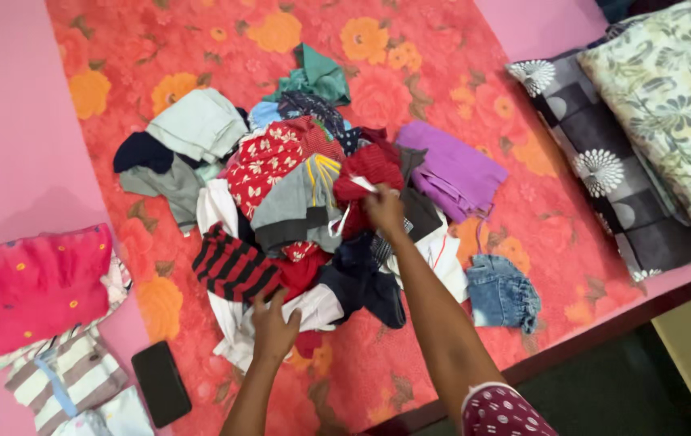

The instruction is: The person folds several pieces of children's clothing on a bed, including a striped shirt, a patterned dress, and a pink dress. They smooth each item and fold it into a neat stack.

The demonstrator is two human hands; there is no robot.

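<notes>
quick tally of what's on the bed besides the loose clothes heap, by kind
pillows: 2
phone: 1
folded clothes stack: 1
hands in the heap, left hand and right hand: 2
total: 6

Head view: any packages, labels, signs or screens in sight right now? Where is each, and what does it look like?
Phone: flat on the bedcover at the lower left, beside the folded stack, left of the left hand; a black rectangle, its face dark.
White tag: on the red garment at the right hand; a small strip, too small to tell more.
No packages or signs show.
</notes>
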